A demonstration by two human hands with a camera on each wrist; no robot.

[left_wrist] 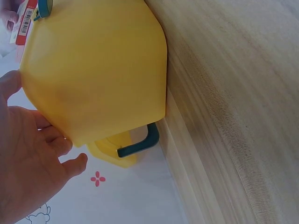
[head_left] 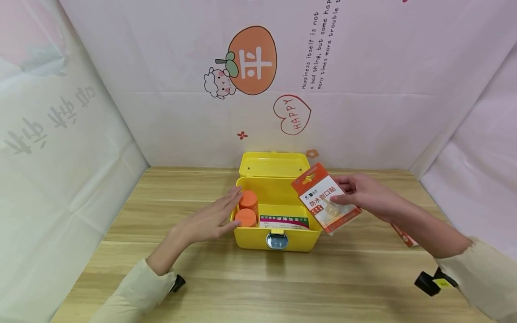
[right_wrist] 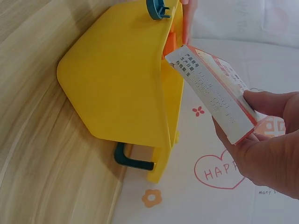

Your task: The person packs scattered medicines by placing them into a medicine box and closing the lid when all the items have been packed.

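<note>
Hovering just over the right rim of the open yellow box, the orange-and-white plaster packet is being held tilted, its lower end dipping toward the box's free right half. The right hand is pinching it between thumb and fingers at its right edge, a grip that is leaving the packet's body clear of the walls; the right wrist view is showing the same pinch near one end of the packet, with the printed side panel facing the camera.

The left hand is lying nearly flat with fingers straight against the box's left wall, holding nothing, apparently steadying the light box so it is not sliding on the wooden table. In the left wrist view the palm is sitting right beside the yellow wall.

Inside, two orange-capped bottles are standing upright at the left end, one behind the other, and a flat carton with a red and green band is lying along the near wall. The lid is standing open at the far side, its dark handle sticking out behind. A metal clasp is sitting on the near face. Another orange-edged packet is lying on the table, partly hidden under the right forearm.
</note>
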